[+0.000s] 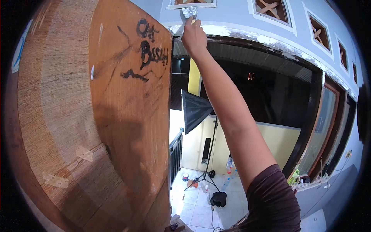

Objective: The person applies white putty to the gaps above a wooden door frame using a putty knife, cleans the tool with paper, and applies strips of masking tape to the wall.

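My right arm stretches up from the lower right. At its end my right hand [194, 37] is closed round the handle of a putty knife [189, 12], whose blade is smeared with white and grey filler. The blade is up against the grey wall, just below a framed vent opening [193, 2] and above the door frame's top. At the bottom edge a small part of what seems to be my left hand [169, 229] shows beside a pale, plastic-looking thing [177, 223]. Its fingers are too cut off to read.
A wooden door [131, 116] with black painted marks stands close on the left. Patchy white filler [266, 40] runs along the lintel. Below are a softbox light [195, 110] on a tripod, a black bag [218, 199], a small tin [185, 177], bottles [225, 183] and a railing [176, 154].
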Demonstrator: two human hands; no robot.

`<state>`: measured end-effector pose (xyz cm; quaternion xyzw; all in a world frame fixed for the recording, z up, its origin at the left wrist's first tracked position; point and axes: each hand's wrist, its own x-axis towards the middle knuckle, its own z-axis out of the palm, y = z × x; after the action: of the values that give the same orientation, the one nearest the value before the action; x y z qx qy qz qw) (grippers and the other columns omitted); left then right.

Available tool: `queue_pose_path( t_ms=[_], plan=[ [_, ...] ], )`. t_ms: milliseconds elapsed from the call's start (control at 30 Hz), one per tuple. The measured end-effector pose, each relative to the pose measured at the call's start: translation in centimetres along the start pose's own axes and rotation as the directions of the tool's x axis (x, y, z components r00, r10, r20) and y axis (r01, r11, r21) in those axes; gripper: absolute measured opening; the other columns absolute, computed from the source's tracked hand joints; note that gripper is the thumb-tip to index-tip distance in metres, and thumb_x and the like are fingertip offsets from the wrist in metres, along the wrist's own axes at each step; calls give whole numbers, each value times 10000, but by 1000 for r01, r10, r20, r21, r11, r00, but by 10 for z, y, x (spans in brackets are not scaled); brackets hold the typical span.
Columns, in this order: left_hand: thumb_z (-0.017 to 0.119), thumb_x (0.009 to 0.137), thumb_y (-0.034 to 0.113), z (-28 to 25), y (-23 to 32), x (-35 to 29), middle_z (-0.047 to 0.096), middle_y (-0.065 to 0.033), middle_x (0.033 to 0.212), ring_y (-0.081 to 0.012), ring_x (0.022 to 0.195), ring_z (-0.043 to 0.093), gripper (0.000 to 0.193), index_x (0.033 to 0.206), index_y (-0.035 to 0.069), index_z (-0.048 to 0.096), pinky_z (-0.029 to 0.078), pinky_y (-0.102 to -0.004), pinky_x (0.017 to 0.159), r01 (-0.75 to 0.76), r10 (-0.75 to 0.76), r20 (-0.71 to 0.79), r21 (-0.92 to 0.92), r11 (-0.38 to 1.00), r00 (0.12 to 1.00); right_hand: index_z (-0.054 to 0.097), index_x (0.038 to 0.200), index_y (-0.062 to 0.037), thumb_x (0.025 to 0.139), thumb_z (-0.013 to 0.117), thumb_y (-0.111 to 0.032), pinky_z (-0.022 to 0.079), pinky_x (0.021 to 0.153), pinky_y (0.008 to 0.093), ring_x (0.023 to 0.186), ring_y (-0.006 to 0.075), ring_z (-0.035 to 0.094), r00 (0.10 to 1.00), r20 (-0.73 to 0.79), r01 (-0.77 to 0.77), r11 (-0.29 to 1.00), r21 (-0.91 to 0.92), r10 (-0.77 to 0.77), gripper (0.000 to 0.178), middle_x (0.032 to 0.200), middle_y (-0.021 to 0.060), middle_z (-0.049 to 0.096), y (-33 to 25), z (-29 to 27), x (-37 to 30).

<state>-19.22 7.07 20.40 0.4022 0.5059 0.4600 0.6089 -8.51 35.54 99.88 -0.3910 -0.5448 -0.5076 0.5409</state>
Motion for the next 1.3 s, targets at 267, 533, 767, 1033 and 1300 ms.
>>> queue_pose_path(
  t_ms=[267, 533, 767, 1033, 1300],
  plan=[
    [807, 892, 223, -2, 4, 2, 622, -45, 899, -173, 813, 579, 338, 1073, -17, 652, 510, -321, 673, 8, -8, 13, 31, 999, 1000, 479, 1415, 92, 929, 552, -55, 622, 720, 450, 880, 407, 722, 1000, 6, 25, 999, 23, -25, 513, 1136, 282, 596, 3, 4, 1],
    [806, 891, 231, -3, 6, 8, 625, -47, 898, -173, 811, 579, 342, 1068, -19, 654, 510, -323, 676, 13, -14, 27, 51, 999, 1000, 470, 1430, 100, 949, 521, -66, 627, 719, 431, 886, 402, 726, 999, 41, -13, 1000, 23, 12, 511, 1135, 275, 597, 2, 5, 5],
    [806, 891, 238, -2, 10, 14, 628, -48, 897, -173, 810, 580, 345, 1064, -21, 656, 509, -325, 678, 10, -12, 30, 62, 998, 999, 488, 1408, 116, 931, 543, -64, 627, 703, 415, 869, 390, 731, 1000, 3, -3, 1000, 17, 3, 513, 1099, 274, 612, 1, 8, 6],
    [805, 891, 246, -3, 10, 15, 631, -50, 896, -172, 809, 581, 350, 1059, -23, 658, 509, -327, 680, 14, -17, 33, 74, 997, 999, 484, 1392, 147, 938, 549, -76, 628, 716, 404, 895, 399, 734, 999, 33, -26, 999, 37, 25, 510, 1118, 296, 623, 0, 8, 9],
    [804, 890, 254, -5, 12, 16, 634, -51, 895, -172, 808, 582, 355, 1054, -25, 661, 509, -329, 682, 10, -14, 40, 94, 995, 999, 498, 1354, 175, 909, 559, -47, 619, 786, 429, 901, 422, 728, 998, 54, -38, 989, 144, 31, 501, 1140, 347, 620, -1, 5, 16]
  ],
)
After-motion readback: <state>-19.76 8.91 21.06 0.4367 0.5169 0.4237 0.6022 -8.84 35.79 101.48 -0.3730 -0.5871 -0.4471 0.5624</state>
